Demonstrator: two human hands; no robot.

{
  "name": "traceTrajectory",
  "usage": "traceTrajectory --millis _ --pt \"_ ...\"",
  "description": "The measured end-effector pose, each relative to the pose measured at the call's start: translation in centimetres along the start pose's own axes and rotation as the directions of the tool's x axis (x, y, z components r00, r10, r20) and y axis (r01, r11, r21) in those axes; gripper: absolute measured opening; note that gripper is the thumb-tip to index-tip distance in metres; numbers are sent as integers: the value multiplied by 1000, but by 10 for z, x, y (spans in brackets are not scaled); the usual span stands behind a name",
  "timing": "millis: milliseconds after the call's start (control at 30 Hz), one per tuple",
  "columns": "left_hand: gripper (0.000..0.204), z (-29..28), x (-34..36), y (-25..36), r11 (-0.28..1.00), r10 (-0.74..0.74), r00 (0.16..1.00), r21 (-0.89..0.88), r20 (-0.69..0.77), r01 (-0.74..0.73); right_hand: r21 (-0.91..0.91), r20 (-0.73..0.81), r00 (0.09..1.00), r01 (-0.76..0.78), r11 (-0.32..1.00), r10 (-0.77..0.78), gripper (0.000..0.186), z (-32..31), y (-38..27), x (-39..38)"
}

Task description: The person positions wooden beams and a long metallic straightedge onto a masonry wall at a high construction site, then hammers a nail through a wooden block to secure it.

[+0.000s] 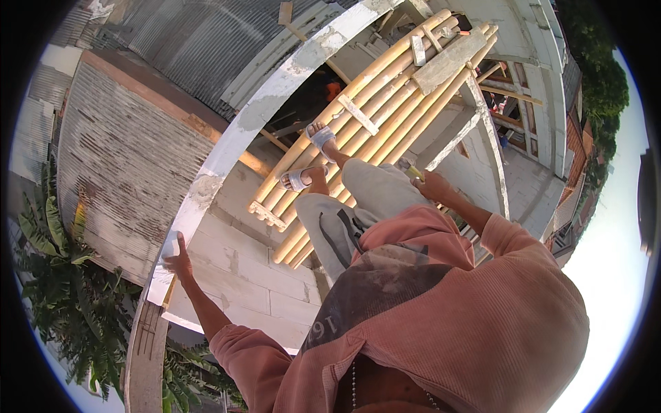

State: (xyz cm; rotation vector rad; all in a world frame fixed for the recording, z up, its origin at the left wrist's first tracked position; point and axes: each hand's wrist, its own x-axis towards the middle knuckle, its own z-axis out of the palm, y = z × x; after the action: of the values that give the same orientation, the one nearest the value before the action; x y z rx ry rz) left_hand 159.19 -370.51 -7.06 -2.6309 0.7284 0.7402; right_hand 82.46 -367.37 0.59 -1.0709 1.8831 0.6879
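Note:
My left hand lies against the pale top edge of a curved masonry wall, its thumb stretched apart from the fingers. My right hand, beside my right knee, is closed round a yellow-handled tool. A greyish end of that tool sticks out past the fingers; its exact kind is too small to make out. Under my sandalled feet lies a platform of bamboo poles, tied across by short wooden cleats. A grey board rests on its far end.
Rusty corrugated roofing lies beyond the wall at left, above banana plants. Open drops show beside the poles. A light block wall stands below at left. Concrete beams and a window frame are at right.

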Motion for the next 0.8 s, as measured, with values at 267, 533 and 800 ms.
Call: traceTrajectory --millis 267,533,800 --pt "155 0 22 -18 996 -73 997 46 -41 75 48 169 984 -59 997 50 54 45 65 -27" --pt "159 -17 7 -2 986 -151 982 -48 112 157 703 16 991 -108 703 137 36 25 27 -214" --pt "163 -26 -4 15 999 -12 967 -46 254 24 746 -352 932 337 574 -90 28 90 30 -315"
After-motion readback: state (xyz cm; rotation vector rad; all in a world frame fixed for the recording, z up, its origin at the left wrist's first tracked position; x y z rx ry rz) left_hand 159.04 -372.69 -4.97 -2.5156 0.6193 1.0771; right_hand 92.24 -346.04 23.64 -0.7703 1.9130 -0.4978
